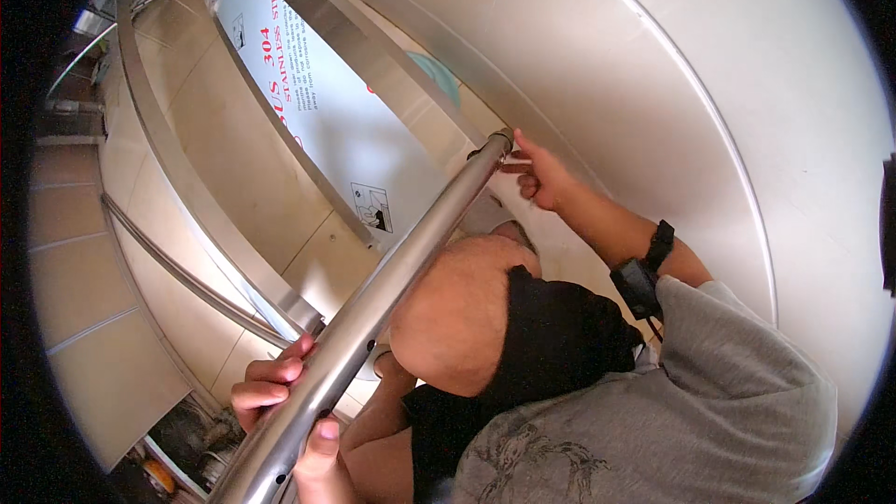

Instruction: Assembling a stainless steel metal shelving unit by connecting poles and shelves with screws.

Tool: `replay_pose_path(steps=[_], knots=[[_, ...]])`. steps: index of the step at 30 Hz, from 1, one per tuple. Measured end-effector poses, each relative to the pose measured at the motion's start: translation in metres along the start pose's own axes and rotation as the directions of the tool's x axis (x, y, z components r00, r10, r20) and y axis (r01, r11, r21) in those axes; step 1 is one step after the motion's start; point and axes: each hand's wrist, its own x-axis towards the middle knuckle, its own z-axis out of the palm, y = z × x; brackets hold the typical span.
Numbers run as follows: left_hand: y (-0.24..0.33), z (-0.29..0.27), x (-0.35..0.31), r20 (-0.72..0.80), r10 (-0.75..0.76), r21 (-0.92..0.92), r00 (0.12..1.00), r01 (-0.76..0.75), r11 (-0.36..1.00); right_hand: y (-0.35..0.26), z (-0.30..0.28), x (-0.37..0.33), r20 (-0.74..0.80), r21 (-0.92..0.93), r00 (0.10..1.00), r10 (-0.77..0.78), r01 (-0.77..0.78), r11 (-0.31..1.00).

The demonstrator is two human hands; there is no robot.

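A long brushed-steel tube (411, 252) slants across the view above my bent legs, from the lower left up to the right. Several small dark holes run along its near part. My left hand (297, 401) is closed round that near part, fingers on the far side and thumb on this side. At the upper end, a dark ring or cap (504, 135) shows at the tube's mouth. There my right hand (541, 175) has its fingertips against the tube, some fingers curled and one reaching up beside the end. Part of its grip is hidden.
A flat steel bar (177, 168) and a frame with a film-covered steel panel (308, 84) lie on the tiled floor (252, 215) ahead. A thinner curved steel rod (187, 271) is to the left. A pale wall or panel (672, 56) rises close on my right. A greenish basin (434, 75) stands behind the frame.
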Motion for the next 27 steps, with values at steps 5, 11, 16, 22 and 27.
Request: replay_pose_path(steps=[5,11,16,22,27], knots=[[-0.003,0.000,0.009,-0.146,-0.040,0.021,0.988,0.043,0.999,-0.035,-0.010,0.019,0.383,-0.826,0.408,-0.829,0.554,-0.109],[-0.010,-0.026,0.020,-0.043,-0.100,-0.061,0.994,0.097,0.993,-0.082,0.043,0.049,0.222,-0.921,0.968,-0.120,0.248,0.300],[-0.012,-0.043,0.019,-0.045,-0.111,-0.093,0.993,0.107,0.990,-0.086,0.048,0.092,0.393,-0.814,0.859,0.328,0.160,0.558],[-0.013,-0.046,0.026,-0.164,-0.152,-0.094,0.975,0.137,0.986,-0.051,0.066,0.127,0.225,-0.700,0.895,0.384,-0.126,0.703],[0.001,-0.052,0.032,-0.146,-0.147,-0.105,0.978,0.133,0.986,-0.040,0.060,0.149,0.222,-0.726,0.866,0.448,-0.159,0.669]])
